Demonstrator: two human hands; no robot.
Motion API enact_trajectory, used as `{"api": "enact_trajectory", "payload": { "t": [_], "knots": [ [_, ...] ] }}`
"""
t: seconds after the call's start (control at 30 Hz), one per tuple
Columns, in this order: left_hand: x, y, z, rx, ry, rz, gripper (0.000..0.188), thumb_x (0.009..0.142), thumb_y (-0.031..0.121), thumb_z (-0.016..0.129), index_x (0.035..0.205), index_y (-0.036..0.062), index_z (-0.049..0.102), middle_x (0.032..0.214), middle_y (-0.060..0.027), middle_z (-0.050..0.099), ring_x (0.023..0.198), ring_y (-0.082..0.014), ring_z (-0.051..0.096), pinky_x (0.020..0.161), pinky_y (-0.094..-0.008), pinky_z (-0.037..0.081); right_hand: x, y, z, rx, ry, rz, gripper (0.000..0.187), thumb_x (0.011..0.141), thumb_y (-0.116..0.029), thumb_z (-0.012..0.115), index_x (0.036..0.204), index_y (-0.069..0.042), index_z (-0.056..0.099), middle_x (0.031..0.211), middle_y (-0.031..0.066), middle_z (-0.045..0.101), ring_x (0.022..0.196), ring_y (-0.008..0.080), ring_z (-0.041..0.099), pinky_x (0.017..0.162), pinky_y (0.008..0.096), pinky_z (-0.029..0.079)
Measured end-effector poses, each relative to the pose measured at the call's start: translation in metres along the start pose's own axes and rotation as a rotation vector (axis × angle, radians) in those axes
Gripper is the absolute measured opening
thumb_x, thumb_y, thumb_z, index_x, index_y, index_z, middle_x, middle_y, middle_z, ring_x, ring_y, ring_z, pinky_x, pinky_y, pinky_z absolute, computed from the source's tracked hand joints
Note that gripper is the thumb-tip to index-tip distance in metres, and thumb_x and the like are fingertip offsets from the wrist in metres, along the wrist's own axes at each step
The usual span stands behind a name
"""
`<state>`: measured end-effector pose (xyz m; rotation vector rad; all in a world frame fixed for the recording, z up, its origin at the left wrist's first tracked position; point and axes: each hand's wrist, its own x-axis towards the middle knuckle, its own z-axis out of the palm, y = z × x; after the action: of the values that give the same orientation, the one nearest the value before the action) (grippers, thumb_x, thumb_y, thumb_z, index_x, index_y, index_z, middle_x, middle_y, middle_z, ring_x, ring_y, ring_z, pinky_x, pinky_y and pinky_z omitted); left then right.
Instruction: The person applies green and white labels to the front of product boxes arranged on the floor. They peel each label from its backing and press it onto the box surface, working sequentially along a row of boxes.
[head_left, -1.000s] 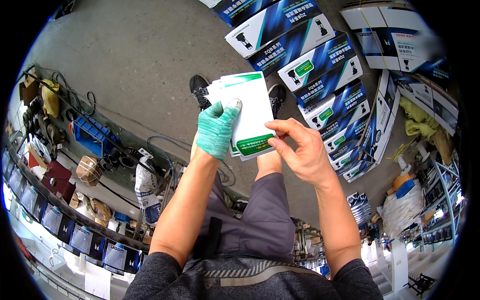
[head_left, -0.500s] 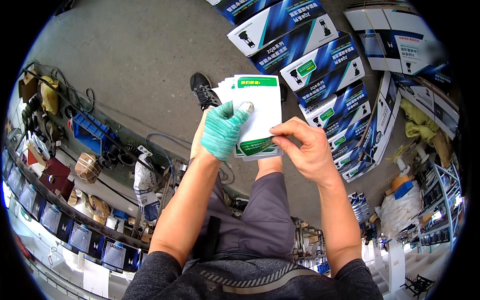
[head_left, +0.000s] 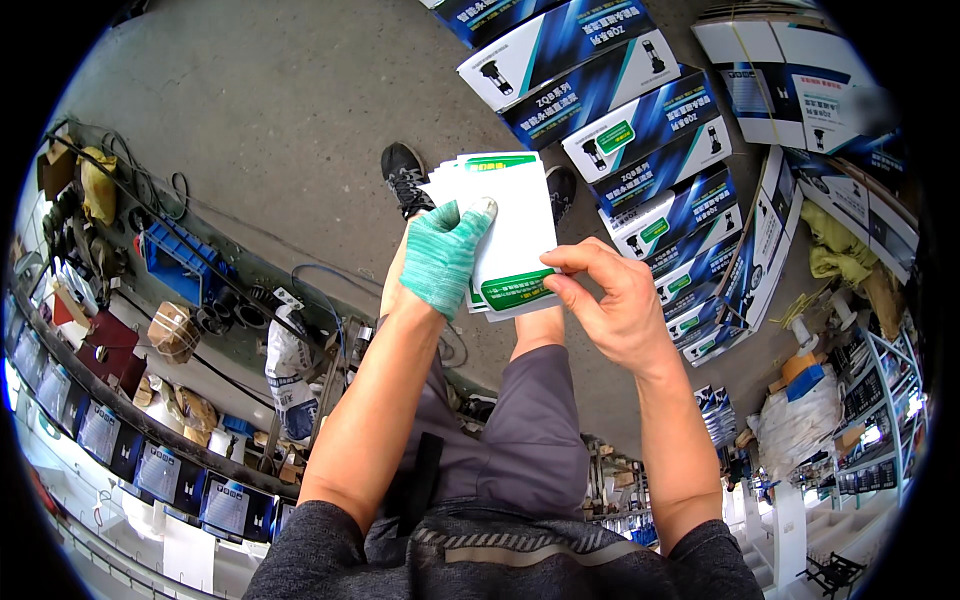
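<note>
Left hand (head_left: pixel 452 245) in a teal knit glove (head_left: pixel 432 270) grips a fanned stack of white, green-banded paper sheets (head_left: pixel 518 215) toward one o'clock of center; the bare right hand (head_left: pixel 610 305) pinches its four-o'clock edge. Weak thumb pressure could let uneven sheets slip to the gray concrete floor (head_left: pixel 270 150).

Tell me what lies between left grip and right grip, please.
In the head view, white paper sheets lie there, held by the left grip, the right grip at their edge.
</note>
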<state>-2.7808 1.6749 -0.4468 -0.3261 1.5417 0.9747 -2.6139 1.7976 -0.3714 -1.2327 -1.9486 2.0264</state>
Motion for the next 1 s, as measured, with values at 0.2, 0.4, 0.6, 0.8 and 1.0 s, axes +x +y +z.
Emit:
{"api": "enact_trajectory", "payload": {
  "t": [0.2, 0.4, 0.6, 0.8, 1.0],
  "knots": [
    [-0.003, 0.008, 0.006, 0.068, 0.006, -0.08, 0.028, 0.101, 0.021, 0.071, 0.114, -0.0031, 0.075, 0.096, -0.0096, 0.077, 0.079, -0.015, 0.072, 0.069, -0.028, 0.057, 0.0, 0.015, -0.007, -0.05, -0.071, -0.107, 0.018, 0.087, 0.006, 0.074, 0.103, 0.0, 0.073, 0.089, 0.0123, 0.071, 0.082, 0.0261, 0.067, 0.072, 0.0348, 0.054],
    [0.0, -0.003, 0.002, -0.119, -0.098, -0.068, 0.041, 0.099, 0.032, 0.074, 0.116, -0.0049, 0.072, 0.1, -0.0111, 0.077, 0.082, -0.0157, 0.073, 0.072, -0.0281, 0.058, -0.003, 0.016, -0.006, 0.141, -0.01, 0.17, 0.021, 0.094, 0.002, 0.071, 0.115, 0.0, 0.072, 0.095, 0.0076, 0.071, 0.083, 0.0146, 0.067, 0.075, 0.0276, 0.053],
    [-0.001, 0.002, -0.006, -0.045, -0.222, -0.162, 0.046, 0.092, 0.033, 0.081, 0.12, -0.0029, 0.071, 0.103, -0.0124, 0.076, 0.091, -0.0188, 0.074, 0.083, -0.0326, 0.061, -0.003, 0.028, -0.017, 0.385, 0.015, 0.361, 0.022, 0.101, -0.005, 0.067, 0.123, 0.0, 0.068, 0.097, 0.0023, 0.07, 0.081, 0.0052, 0.063, 0.071, 0.0217, 0.053],
    [-0.002, -0.005, -0.005, 0.003, -0.22, -0.042, 0.042, 0.095, 0.03, 0.078, 0.119, -0.004, 0.072, 0.104, -0.0105, 0.077, 0.091, -0.0171, 0.073, 0.085, -0.032, 0.06, 0.003, 0.013, -0.018, 0.599, 0.017, 0.336, 0.039, 0.097, 0.003, 0.069, 0.134, 0.0, 0.061, 0.103, 0.0061, 0.071, 0.091, 0.0096, 0.066, 0.083, 0.0246, 0.056],
    [-0.005, -0.005, -0.002, -0.105, -0.118, 0.022, 0.039, 0.095, 0.027, 0.08, 0.114, -0.0059, 0.074, 0.101, -0.0127, 0.078, 0.087, -0.0181, 0.075, 0.08, -0.032, 0.061, -0.005, 0.013, -0.028, 0.604, -0.116, 0.34, 0.053, 0.094, 0.005, 0.071, 0.144, 0.0, 0.053, 0.12, 0.0112, 0.069, 0.109, 0.0146, 0.067, 0.098, 0.0305, 0.054]
  ]
}}
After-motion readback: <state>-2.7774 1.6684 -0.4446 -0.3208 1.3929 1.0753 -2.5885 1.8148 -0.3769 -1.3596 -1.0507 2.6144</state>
